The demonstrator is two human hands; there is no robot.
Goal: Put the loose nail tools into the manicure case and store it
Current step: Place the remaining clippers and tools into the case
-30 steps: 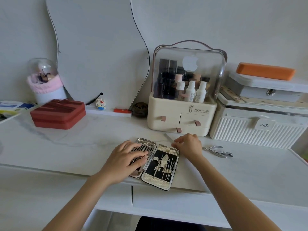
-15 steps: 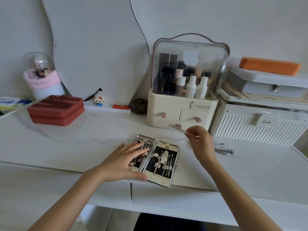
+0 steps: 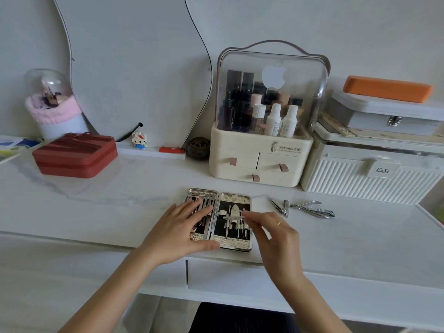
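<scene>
The open manicure case (image 3: pixel 219 218) is pinned to the table (image 3: pixel 120 207) by the flat, spread left hand (image 3: pixel 179 233). Over it, the blurred right hand's (image 3: pixel 274 236) fingers (image 3: pixel 249 216) seem pinched. Clippers (image 3: pixel 301 209) lie beside.

Manicure case (image 3: pixel 231 242): flat metal case with a textured silver border and black lining, lying fully open like a book near the front edge of the white table. Both halves hold slim steel implements in straps; the left half is partly covered by a hand.

Loose nail tools (image 3: pixel 302 208): chrome, lying on the table just right of the case, apart from it. They comprise a small nail clipper (image 3: pixel 285 208), tweezers (image 3: pixel 274 203) and a larger nipper (image 3: pixel 312 209).
</scene>
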